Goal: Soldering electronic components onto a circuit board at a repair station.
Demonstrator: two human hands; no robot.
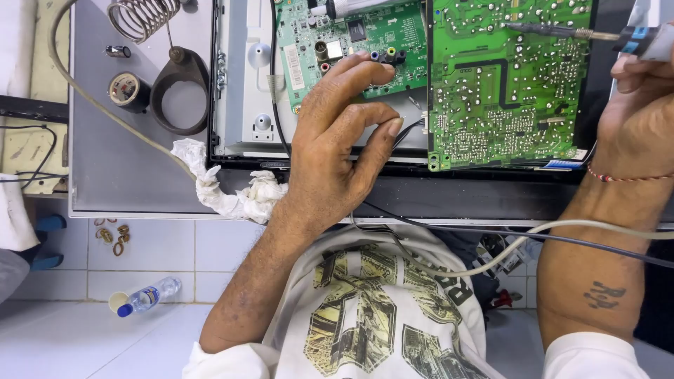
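Soldering iron with a dark slim shaft and blue-and-white plastic handle point(642, 38) sits in the right hand point(635, 119), fingers pressed together around the handle at the frame's right edge; tip point(516, 27) reaches leftward from that hand, onto or just over the large bright-green circuit board, solder side up point(505, 84) — contact too fine to tell. Likely light and stiff; take it by the insulated handle only, the metal shaft probably hot. Board looks thin, rigid, fragile, with sharp solder points underneath the fingers; safest held by its edges.

Left hand point(337, 140) lies left of the large board, fingers half-curled and a little apart, gripping nothing. Fingertips point(365, 60) touch the lower edge of the smaller darker-green circuit board with coloured round sockets point(351, 38); thumb tip rests near the black wire bundle point(411, 126) running between the two boards.

Both boards lie in a grey metal chassis with a black frame point(242, 84). Left of the left hand: crumpled white rag point(232, 189), a coiled metal spring iron stand point(144, 17) and a black rounded holder point(179, 91) on a grey tabletop point(126, 168). A beige cable point(505, 245) runs under the right forearm. Clear plastic bottle with blue cap point(147, 298) lies on the floor below.
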